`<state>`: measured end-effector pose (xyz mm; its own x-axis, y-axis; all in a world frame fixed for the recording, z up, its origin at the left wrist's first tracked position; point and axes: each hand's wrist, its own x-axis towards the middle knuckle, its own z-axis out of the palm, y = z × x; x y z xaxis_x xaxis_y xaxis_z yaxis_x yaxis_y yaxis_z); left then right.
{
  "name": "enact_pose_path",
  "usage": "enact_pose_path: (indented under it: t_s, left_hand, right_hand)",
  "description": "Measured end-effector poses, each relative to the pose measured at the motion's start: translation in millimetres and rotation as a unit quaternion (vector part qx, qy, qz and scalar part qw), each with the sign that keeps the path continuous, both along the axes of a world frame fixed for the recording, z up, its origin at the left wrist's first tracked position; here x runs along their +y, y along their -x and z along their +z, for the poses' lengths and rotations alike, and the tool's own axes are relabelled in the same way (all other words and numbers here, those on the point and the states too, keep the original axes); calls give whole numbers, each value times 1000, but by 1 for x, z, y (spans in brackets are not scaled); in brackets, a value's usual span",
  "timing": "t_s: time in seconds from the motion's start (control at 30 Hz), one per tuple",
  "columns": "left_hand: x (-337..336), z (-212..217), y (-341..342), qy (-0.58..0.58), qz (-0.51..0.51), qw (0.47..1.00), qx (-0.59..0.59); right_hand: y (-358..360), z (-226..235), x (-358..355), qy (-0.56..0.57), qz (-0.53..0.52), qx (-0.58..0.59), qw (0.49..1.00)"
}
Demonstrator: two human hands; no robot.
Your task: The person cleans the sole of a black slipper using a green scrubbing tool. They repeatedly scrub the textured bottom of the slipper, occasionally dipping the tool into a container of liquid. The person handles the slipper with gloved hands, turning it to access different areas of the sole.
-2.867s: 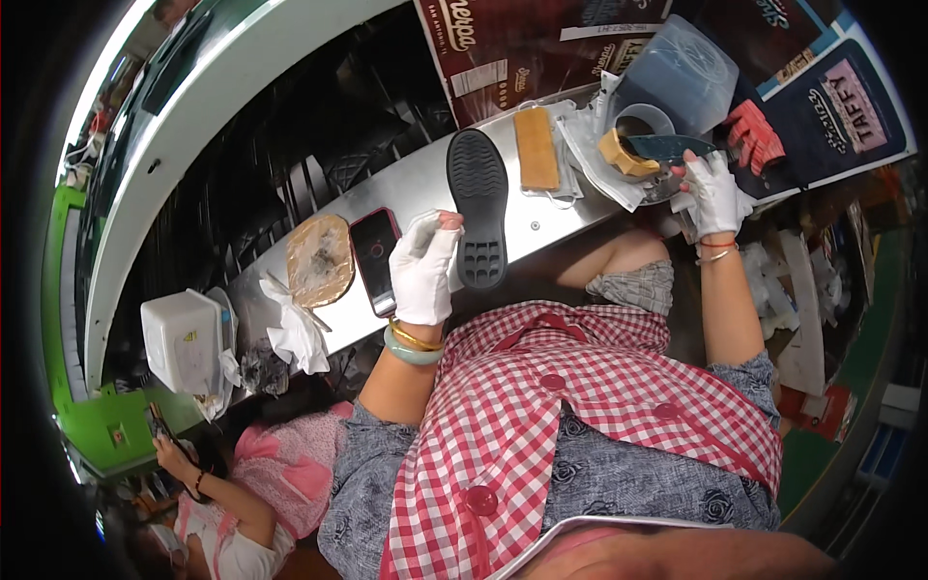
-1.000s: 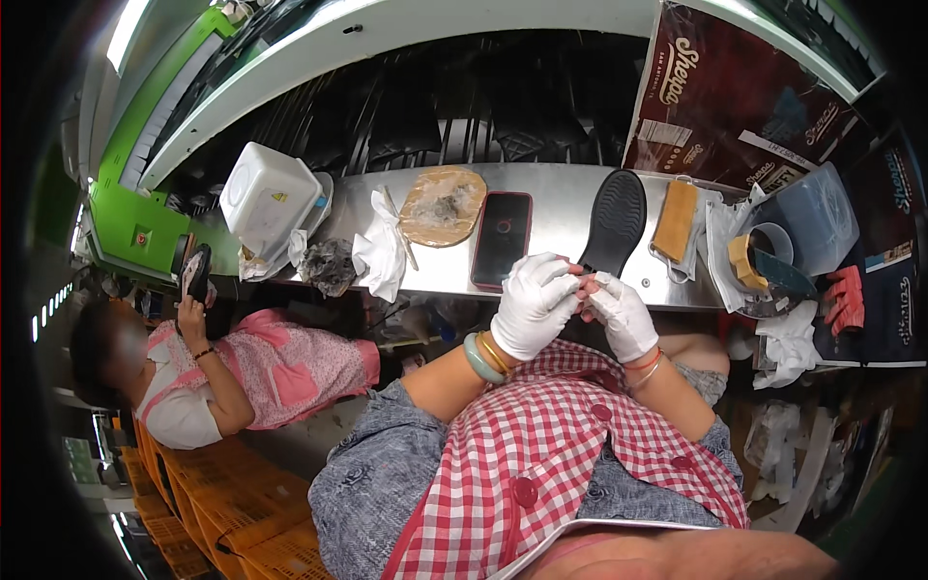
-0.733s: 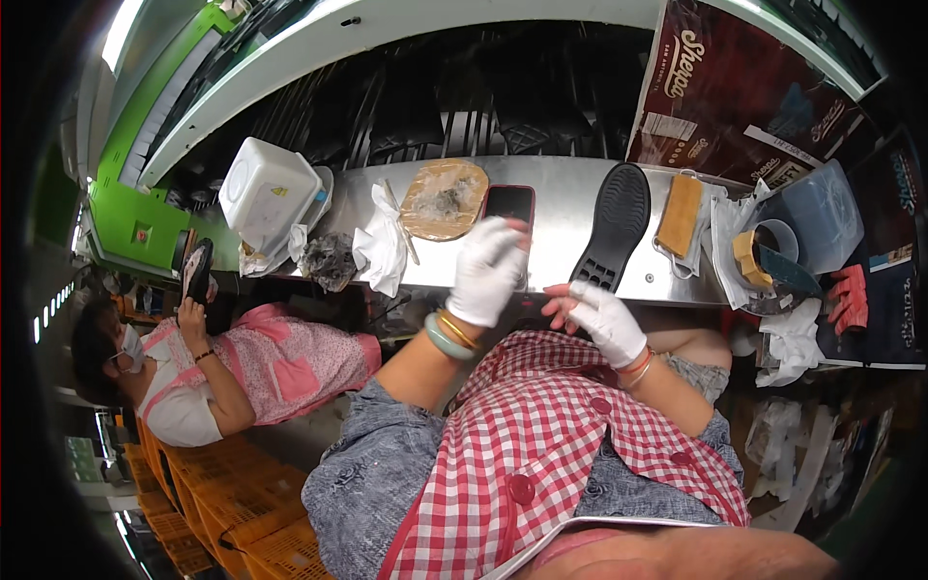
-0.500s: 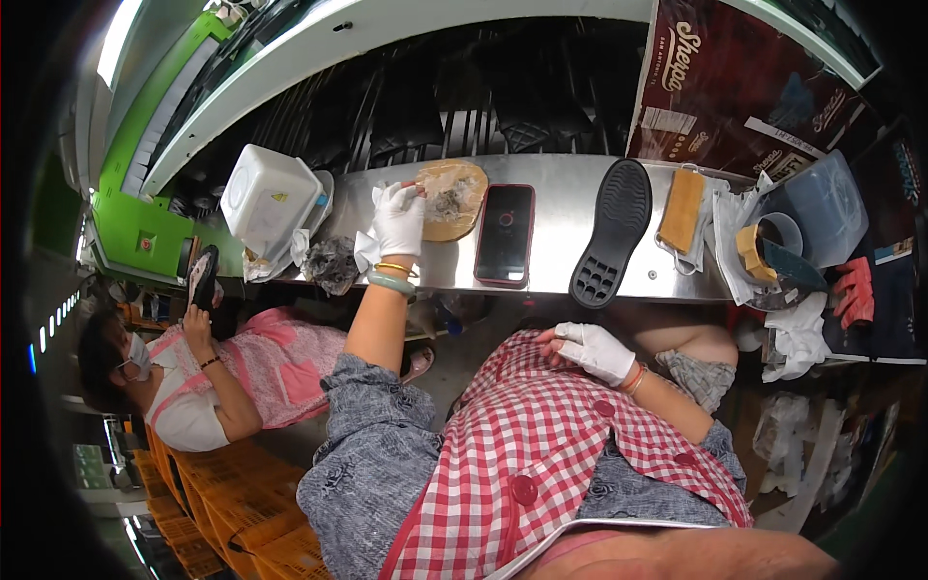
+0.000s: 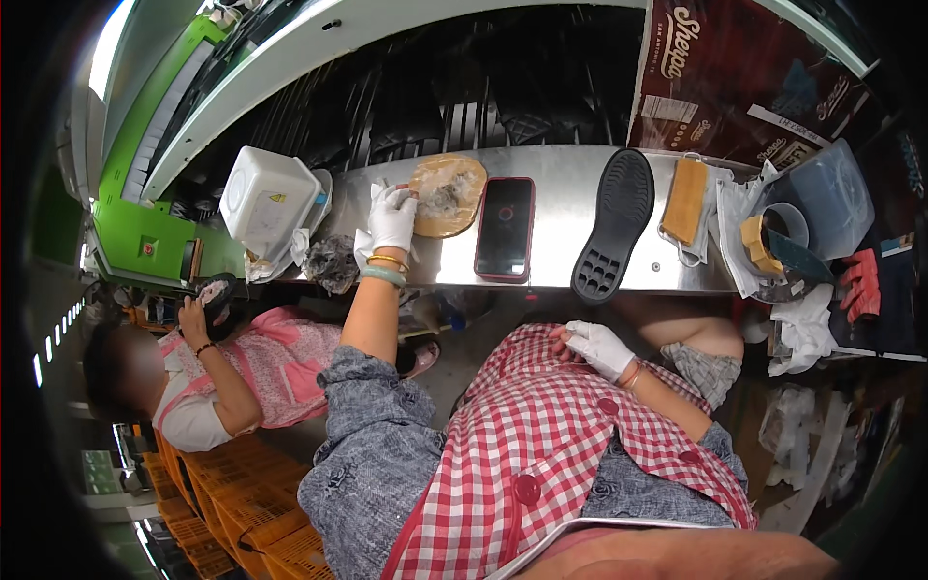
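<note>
Leftward from over the phone (image 5: 505, 229), my gloved left hand (image 5: 391, 220) has gone to the left edge of the round brown pad (image 5: 448, 196), over white tissue (image 5: 362, 246); its fingers are bent, and I can't tell whether they grip anything. My right hand (image 5: 599, 350) has drawn nearer, off the bench (image 5: 561, 193) to above my apron (image 5: 541, 416), loosely curled, nothing visible in it. Farther right, the black shoe sole (image 5: 614, 222) lies tread up, heel at the bench's near edge, so neither hand is on it.
</note>
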<state>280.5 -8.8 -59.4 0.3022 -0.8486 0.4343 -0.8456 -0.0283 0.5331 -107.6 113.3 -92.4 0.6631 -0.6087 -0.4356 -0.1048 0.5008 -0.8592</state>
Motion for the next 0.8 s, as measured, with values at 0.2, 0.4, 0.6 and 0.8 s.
enact_pose_path:
  t_s: [0.2, 0.4, 0.6, 0.8]
  left_hand:
    - [-6, -19, -20, 8, 21, 996, 87]
    - [-2, -7, -13, 18, -13, 985, 171]
    - [18, 40, 22, -31, 67, 851, 521]
    - [36, 62, 64, 83, -41, 883, 460]
  right_hand:
    - [4, -1, -3, 17, -7, 0, 1000]
    - [5, -2, -3, 11, -10, -4, 1000]
    - [6, -8, 0, 1, -18, -3, 1000]
    - [2, -10, 1, -5, -12, -9, 1000]
